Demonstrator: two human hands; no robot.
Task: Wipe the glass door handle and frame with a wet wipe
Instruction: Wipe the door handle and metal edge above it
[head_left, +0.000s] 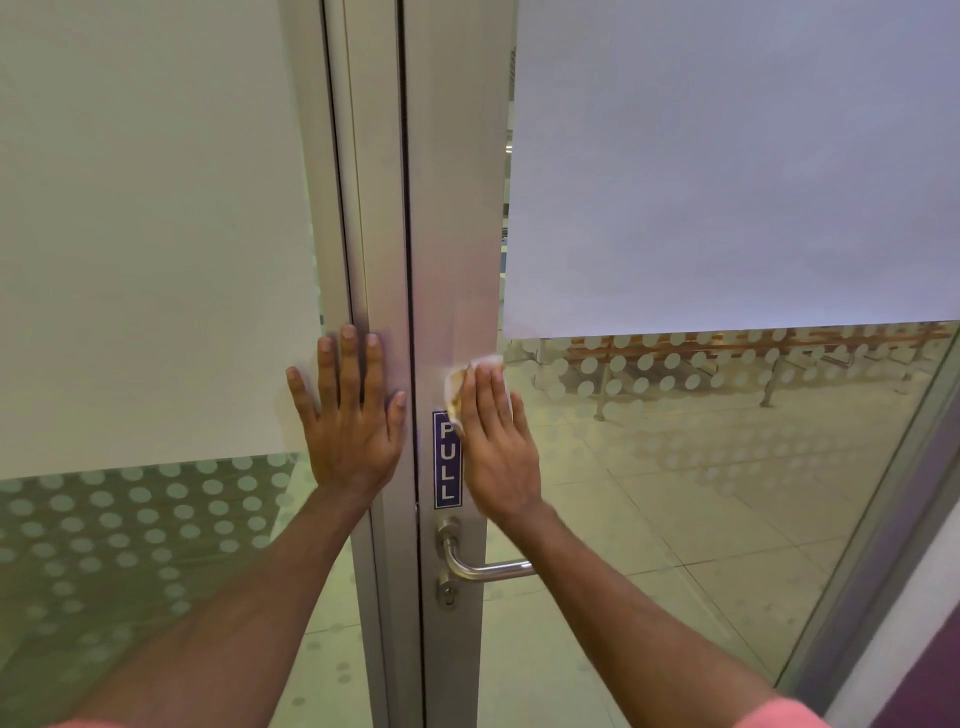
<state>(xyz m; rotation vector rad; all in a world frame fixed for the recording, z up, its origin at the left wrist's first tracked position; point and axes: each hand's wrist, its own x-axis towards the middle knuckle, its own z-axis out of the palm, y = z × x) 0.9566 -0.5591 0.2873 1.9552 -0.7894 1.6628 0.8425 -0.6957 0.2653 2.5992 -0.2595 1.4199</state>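
Observation:
A silver aluminium door frame (457, 208) runs up the middle between frosted glass panes. My right hand (496, 441) lies flat on the frame's right stile, pressing a white wet wipe (485, 364) with brownish smudges against the metal just above a blue PULL sticker (447, 460). My left hand (350, 415) is spread flat, fingers apart, on the fixed frame post left of the door gap, holding nothing. The steel lever handle (483, 569) with its keyhole sits below my right wrist, untouched.
Glass door pane (727, 182) with frosted film and dot pattern at right; similar fixed pane (145, 234) at left. Through the glass I see a tiled floor and wooden benches (753, 348). A second frame edge (883, 545) slants down at far right.

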